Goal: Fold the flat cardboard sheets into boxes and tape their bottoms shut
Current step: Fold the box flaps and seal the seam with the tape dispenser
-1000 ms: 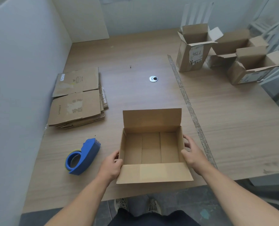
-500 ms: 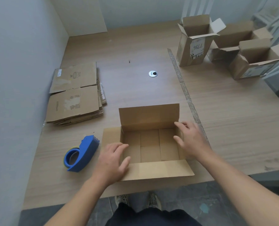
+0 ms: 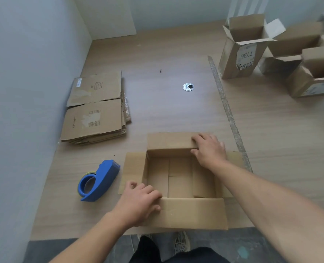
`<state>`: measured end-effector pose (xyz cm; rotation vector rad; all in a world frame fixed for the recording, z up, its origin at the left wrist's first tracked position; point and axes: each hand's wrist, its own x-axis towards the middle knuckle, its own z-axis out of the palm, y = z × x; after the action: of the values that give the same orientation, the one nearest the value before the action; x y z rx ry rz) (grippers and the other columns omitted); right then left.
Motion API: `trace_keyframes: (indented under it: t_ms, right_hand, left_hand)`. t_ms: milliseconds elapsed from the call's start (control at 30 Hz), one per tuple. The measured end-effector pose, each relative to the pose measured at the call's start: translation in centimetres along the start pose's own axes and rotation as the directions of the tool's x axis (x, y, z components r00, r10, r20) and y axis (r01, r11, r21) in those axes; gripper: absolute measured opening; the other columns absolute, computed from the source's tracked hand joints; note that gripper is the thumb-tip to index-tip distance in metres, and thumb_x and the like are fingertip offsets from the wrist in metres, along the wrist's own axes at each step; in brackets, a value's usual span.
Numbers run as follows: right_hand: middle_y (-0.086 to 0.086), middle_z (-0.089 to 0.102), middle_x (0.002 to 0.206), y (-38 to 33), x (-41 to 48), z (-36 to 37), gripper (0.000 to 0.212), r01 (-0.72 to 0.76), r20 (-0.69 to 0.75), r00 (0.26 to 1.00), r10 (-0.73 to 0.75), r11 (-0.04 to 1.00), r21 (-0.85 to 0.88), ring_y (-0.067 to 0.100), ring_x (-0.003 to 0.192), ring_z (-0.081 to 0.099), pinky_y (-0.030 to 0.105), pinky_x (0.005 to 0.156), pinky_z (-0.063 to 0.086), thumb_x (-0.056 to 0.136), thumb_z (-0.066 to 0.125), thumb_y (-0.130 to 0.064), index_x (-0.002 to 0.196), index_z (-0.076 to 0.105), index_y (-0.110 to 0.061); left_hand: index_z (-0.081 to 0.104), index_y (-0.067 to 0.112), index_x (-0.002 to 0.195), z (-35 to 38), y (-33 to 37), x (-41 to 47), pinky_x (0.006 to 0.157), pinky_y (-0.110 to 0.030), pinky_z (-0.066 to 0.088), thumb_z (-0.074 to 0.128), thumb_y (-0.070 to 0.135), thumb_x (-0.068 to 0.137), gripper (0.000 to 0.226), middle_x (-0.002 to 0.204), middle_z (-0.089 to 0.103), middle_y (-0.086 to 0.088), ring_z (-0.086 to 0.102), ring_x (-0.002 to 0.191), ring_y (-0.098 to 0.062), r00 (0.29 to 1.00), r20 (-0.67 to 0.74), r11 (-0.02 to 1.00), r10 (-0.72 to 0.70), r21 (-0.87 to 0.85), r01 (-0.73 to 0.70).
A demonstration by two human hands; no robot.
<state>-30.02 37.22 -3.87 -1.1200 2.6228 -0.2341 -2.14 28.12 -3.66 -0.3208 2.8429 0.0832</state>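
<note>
An open brown cardboard box (image 3: 180,177) stands upright at the table's near edge, its four top flaps spread outward. My left hand (image 3: 140,202) rests on the near flap at its left corner, fingers curled over the cardboard. My right hand (image 3: 209,149) lies on the far flap and the box's far right rim, fingers spread. A blue tape dispenser (image 3: 98,180) lies on the table just left of the box. A stack of flat cardboard sheets (image 3: 95,108) sits further back on the left, against the wall.
Three assembled open boxes (image 3: 240,48) stand at the far right of the wooden table (image 3: 157,103). A strip of tape (image 3: 227,111) runs along the tabletop seam. A round metal grommet (image 3: 188,87) sits mid-table. A grey wall bounds the left side.
Both hands left the box's sides. The left moved onto the near flap, the right onto the far flap. The side flaps and far flap now lie spread outward.
</note>
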Motion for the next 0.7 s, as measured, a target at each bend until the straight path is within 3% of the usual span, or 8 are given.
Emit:
trace_keyframes:
  t_ms: [100, 167, 233, 333, 400, 467, 600, 700]
  right_hand:
    - [-0.008, 0.054, 0.133, 0.2, 0.4, 0.5, 0.030, -0.001, 0.037, 0.999, 0.002, 1.000, -0.011, 0.019, 0.126, 0.043, 0.037, 0.092, 0.029, 0.097, 0.053, -0.044, 0.126, 0.055, -0.037]
    - [-0.007, 0.060, 0.126, 0.3, 0.5, 0.7, 0.026, -0.010, 0.060, 0.998, 0.011, 1.000, -0.022, 0.020, 0.121, 0.049, 0.038, 0.090, 0.028, 0.100, 0.048, -0.045, 0.122, 0.059, -0.036]
    - [-0.006, 0.064, 0.121, 0.3, 0.6, 0.8, 0.027, -0.023, 0.061, 0.998, 0.026, 0.999, -0.047, 0.021, 0.118, 0.052, 0.038, 0.089, 0.028, 0.101, 0.045, -0.046, 0.118, 0.062, -0.036]
    - [-0.005, 0.068, 0.115, 0.3, 0.8, 0.8, 0.030, -0.024, 0.091, 0.995, 0.030, 0.997, -0.073, 0.022, 0.114, 0.055, 0.039, 0.087, 0.028, 0.102, 0.041, -0.047, 0.113, 0.066, -0.035]
    - [-0.003, 0.069, 0.112, 0.4, 0.9, 0.6, 0.031, -0.028, 0.117, 0.992, 0.036, 0.997, -0.070, 0.023, 0.112, 0.056, 0.038, 0.084, 0.025, 0.102, 0.040, -0.047, 0.111, 0.067, -0.034]
    - [-0.002, 0.069, 0.111, 0.3, 0.9, 0.5, 0.031, -0.028, 0.135, 0.990, 0.037, 0.997, -0.068, 0.024, 0.111, 0.056, 0.037, 0.081, 0.023, 0.102, 0.040, -0.046, 0.109, 0.067, -0.033]
    - [-0.003, 0.064, 0.124, -0.1, 0.4, 0.0, 0.030, -0.044, 0.157, 0.986, 0.049, 0.999, -0.032, 0.024, 0.121, 0.050, 0.038, 0.091, 0.026, 0.101, 0.043, -0.045, 0.120, 0.063, -0.033]
    - [-0.001, 0.048, 0.144, -0.2, -0.8, -0.9, 0.042, 0.037, 0.215, 0.976, -0.027, 0.998, -0.045, 0.025, 0.134, 0.038, 0.043, 0.105, 0.026, 0.099, 0.044, -0.047, 0.138, 0.049, -0.031]
  left_hand:
    - [0.055, 0.032, 0.089, 0.7, 0.1, 0.3, 0.072, -0.046, 0.054, 0.057, 0.053, 0.083, 0.022, 0.077, 0.057, 0.012, 0.059, 0.066, -0.015, 0.994, -0.100, 0.997, 0.043, 0.060, -0.037]
    - [0.053, 0.027, 0.087, 1.1, 0.6, 0.5, 0.071, -0.048, 0.053, 0.077, 0.045, 0.075, 0.032, 0.075, 0.055, 0.008, 0.057, 0.064, -0.018, 0.994, -0.110, 0.997, 0.025, 0.082, -0.016]
    - [0.054, 0.026, 0.087, 1.2, 1.1, 0.7, 0.074, -0.051, 0.051, 0.082, 0.035, 0.071, 0.034, 0.076, 0.054, 0.006, 0.057, 0.067, -0.020, 0.995, -0.100, 0.996, -0.025, 0.078, 0.033]
    - [0.057, 0.023, 0.087, 1.4, 1.8, 1.0, 0.073, -0.052, 0.049, 0.063, 0.017, 0.076, 0.014, 0.073, 0.054, 0.002, 0.056, 0.066, -0.023, 0.984, -0.164, 0.994, -0.069, 0.076, 0.082]
    - [0.058, 0.022, 0.083, 1.2, 2.2, 1.2, 0.070, -0.051, 0.048, 0.037, 0.014, 0.074, 0.025, 0.069, 0.053, 0.001, 0.056, 0.062, -0.024, 0.971, -0.222, 0.992, -0.090, 0.067, 0.107]
    - [0.058, 0.024, 0.085, 1.3, 2.1, 1.3, 0.071, -0.050, 0.047, 0.034, 0.013, 0.069, 0.030, 0.070, 0.053, 0.001, 0.056, 0.063, -0.024, 0.971, -0.218, 0.992, -0.093, 0.060, 0.108]
    - [0.057, 0.026, 0.089, 2.3, 1.8, 0.9, 0.077, -0.051, 0.047, 0.063, 0.014, 0.072, 0.022, 0.074, 0.055, 0.002, 0.056, 0.068, -0.024, 0.975, -0.202, 0.992, -0.097, 0.065, 0.112]
    - [0.060, 0.026, 0.089, 2.8, 1.7, 0.5, 0.080, -0.052, 0.048, 0.079, 0.022, 0.071, 0.026, 0.076, 0.057, 0.002, 0.058, 0.069, -0.024, 0.969, -0.224, 0.994, -0.099, 0.030, 0.109]
